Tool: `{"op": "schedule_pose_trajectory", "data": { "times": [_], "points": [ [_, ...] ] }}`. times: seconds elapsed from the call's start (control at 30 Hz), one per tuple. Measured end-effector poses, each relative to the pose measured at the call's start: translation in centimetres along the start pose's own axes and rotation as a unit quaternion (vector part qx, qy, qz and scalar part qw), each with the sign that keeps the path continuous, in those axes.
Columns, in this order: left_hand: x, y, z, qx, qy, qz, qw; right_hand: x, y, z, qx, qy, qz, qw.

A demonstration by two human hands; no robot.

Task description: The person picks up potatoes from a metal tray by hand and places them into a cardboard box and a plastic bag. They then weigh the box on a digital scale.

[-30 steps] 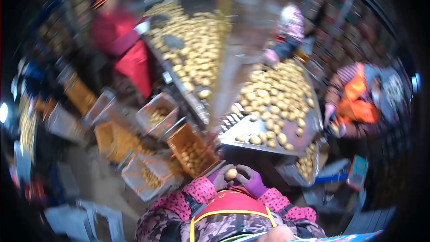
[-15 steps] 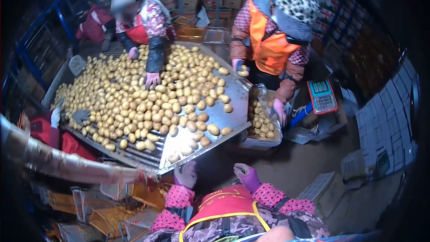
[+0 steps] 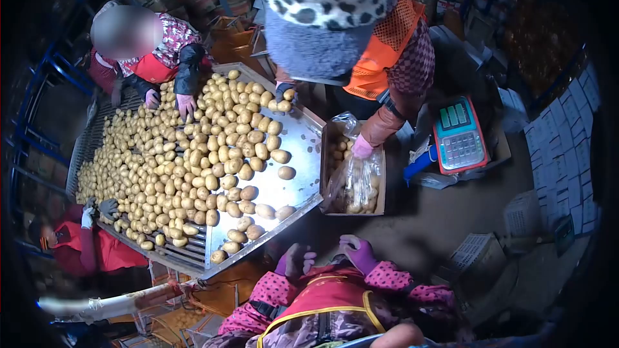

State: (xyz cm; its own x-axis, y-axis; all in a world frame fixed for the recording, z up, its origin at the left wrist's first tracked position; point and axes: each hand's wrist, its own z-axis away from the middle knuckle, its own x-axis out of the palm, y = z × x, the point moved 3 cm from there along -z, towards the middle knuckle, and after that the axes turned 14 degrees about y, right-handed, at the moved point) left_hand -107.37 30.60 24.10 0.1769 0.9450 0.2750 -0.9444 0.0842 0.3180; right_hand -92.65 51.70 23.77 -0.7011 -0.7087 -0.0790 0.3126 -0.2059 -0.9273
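My left hand (image 3: 295, 261), in a purple and grey glove, is just past the near edge of the metal sorting table (image 3: 271, 194). Its fingers are slightly apart and nothing shows in them. My right hand (image 3: 359, 254), gloved alike, hovers in front of my red apron (image 3: 335, 296) with its fingers curled in; I see nothing in it. Many potatoes (image 3: 193, 154) cover the table, and a few lie near its front corner (image 3: 219, 256). Beyond my right hand stands a cardboard box (image 3: 380, 187) lined with clear plastic and holding potatoes.
A person in an orange vest (image 3: 387, 45) leans over the box, a hand on its plastic. Two other people reach onto the table from the far side and left. A red and teal scale (image 3: 460, 134) stands right. Crates (image 3: 471, 251) lie lower right; a pale pipe (image 3: 109, 305) runs lower left.
The view has shifted. My left hand has moved right, away from the table edge, and its fingers have spread. The person in the orange vest has leaned forward, reaching onto the box's plastic.
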Motion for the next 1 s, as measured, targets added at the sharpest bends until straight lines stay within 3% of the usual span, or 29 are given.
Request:
{"op": "schedule_pose_trajectory", "data": {
  "times": [0.03,0.1,0.13,0.2,0.27,0.37,0.4,0.47,0.5,0.53,0.63,0.67,0.73,0.8,0.83,0.97,1.0],
  "points": [
    [1.2,-0.9,0.1,0.026,0.054,-0.029,0.998,-1.1,-0.3,-0.3,-0.007,0.028,0.008,1.000],
    [2.4,-2.6,-2.0,0.004,0.031,0.039,0.999,-3.0,-0.8,-1.0,-0.024,0.085,0.024,0.996],
    [2.9,-3.0,-3.0,0.023,0.016,0.040,0.999,-3.9,-0.7,-1.1,0.050,0.099,-0.007,0.994],
    [4.1,-2.7,-4.5,0.059,-0.017,0.040,0.997,-5.0,0.5,-1.7,-0.019,0.135,0.028,0.990],
    [3.9,-1.2,-6.7,0.121,-0.121,-0.027,0.985,-6.0,1.0,-1.8,-0.062,0.147,0.059,0.985],
    [1.9,-2.7,-12.4,0.294,-0.014,-0.256,0.921,-6.0,-0.2,-1.5,-0.006,0.168,-0.041,0.985],
    [3.0,-0.9,-12.1,0.306,-0.055,-0.346,0.885,-6.1,0.0,-1.6,-0.026,0.179,-0.001,0.983],
    [5.0,1.1,-12.7,0.149,-0.095,-0.273,0.946,-6.2,0.4,-2.4,-0.022,0.197,-0.010,0.980],
    [6.4,2.3,-12.0,0.160,-0.125,-0.302,0.931,-6.6,1.1,-2.9,-0.023,0.207,-0.011,0.978],
    [7.8,3.7,-11.4,0.196,-0.155,-0.352,0.902,-6.8,1.9,-3.6,-0.021,0.214,-0.041,0.976],
    [16.4,11.4,-0.4,0.470,-0.220,-0.553,0.652,-6.7,1.3,-4.5,-0.030,0.244,-0.044,0.968],
    [16.5,11.4,-1.7,0.463,-0.234,-0.545,0.659,-6.6,0.5,-4.5,-0.030,0.242,-0.027,0.969],
    [12.4,7.3,-13.1,0.267,-0.262,-0.561,0.738,-6.0,-2.4,-4.3,-0.033,0.238,0.006,0.971],
    [11.1,5.4,-14.9,0.053,-0.221,-0.327,0.918,-5.4,-0.7,-4.6,-0.010,0.243,0.010,0.970],
    [10.6,5.0,-15.5,-0.061,-0.182,-0.197,0.961,-5.0,0.1,-4.7,0.002,0.246,0.008,0.969],
    [9.7,4.1,-17.2,-0.134,-0.192,-0.172,0.957,-4.6,-0.7,-5.3,0.033,0.222,0.015,0.974],
    [9.3,4.1,-18.0,-0.195,-0.216,-0.181,0.939,-4.9,-0.9,-5.7,0.031,0.222,0.021,0.974]
  ]
}}
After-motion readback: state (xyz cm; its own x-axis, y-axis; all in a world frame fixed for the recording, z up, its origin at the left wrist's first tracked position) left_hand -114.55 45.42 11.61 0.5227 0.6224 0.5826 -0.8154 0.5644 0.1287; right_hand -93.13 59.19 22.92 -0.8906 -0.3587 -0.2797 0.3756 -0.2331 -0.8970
